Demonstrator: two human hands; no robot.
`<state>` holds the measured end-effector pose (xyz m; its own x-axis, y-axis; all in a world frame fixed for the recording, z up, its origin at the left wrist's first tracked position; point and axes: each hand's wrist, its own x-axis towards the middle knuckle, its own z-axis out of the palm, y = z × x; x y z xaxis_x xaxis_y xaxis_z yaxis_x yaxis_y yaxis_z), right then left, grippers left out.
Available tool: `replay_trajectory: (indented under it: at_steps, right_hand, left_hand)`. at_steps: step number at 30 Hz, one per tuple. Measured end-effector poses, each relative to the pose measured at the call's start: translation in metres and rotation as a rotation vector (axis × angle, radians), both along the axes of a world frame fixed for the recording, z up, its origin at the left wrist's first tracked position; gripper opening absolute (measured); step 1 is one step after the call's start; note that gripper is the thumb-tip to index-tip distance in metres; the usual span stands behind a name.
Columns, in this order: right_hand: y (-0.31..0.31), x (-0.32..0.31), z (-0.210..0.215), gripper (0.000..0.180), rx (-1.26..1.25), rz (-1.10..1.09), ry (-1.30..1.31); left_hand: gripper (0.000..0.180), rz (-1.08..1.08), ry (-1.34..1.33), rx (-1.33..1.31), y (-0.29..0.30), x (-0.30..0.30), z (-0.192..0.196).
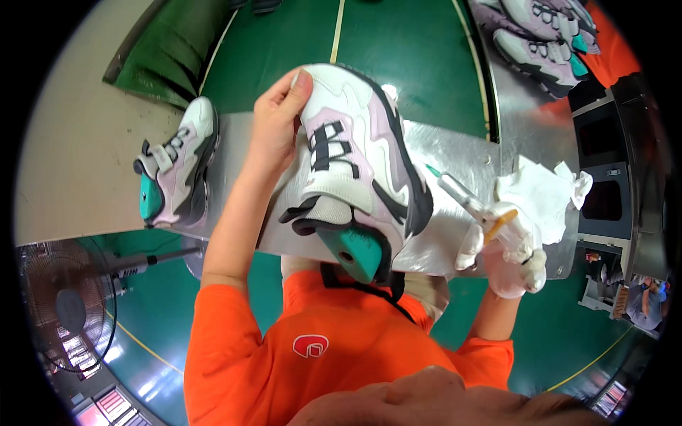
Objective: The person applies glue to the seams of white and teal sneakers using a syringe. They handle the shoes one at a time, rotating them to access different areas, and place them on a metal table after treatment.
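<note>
Cut off at one o'clock: shoes at the picture's rim. Hidden behind the big shoe: left hand palm.

Single head view, fisheye, mounted on my head, looking steeply down past my orange shirt. Very near: sneaker in my left hand fills centre. Metal table and green floor bend toward rim. No second view to overlap.
</note>
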<state>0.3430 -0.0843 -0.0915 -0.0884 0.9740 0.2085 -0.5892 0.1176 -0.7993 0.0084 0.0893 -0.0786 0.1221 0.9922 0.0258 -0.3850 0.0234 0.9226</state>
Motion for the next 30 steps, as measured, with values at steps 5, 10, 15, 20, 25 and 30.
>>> replay_trajectory:
  at_steps: [5,10,15,20,25,30]
  right_hand:
    - [-0.016,0.01,0.003,0.084,-0.116,-0.41,-0.39]
    - [-0.041,0.01,-0.048,0.092,-0.09,-0.827,-0.69]
    - [-0.042,0.002,-0.051,0.086,-0.082,-0.916,-0.648]
    - [-0.066,0.018,-0.06,0.082,-0.367,-0.783,-0.846]
    - [-0.069,0.005,-0.061,0.073,-0.871,-0.698,-0.503]
    - [-0.06,0.028,-0.079,0.077,-0.197,-0.583,-0.636]
  left_hand:
    - [0.037,-0.073,0.158,-0.019,0.058,0.033,0.024]
    - [0.029,0.23,0.192,0.042,0.206,0.062,0.045]
    - [0.041,0.634,-0.103,-0.223,0.328,0.114,-0.013]
    - [0.043,0.161,0.211,-0.337,0.381,0.204,-0.064]
    - [0.066,-0.092,1.303,-0.167,0.349,0.217,-0.027]
    - [0.072,-0.115,0.749,0.239,0.308,0.256,0.067]
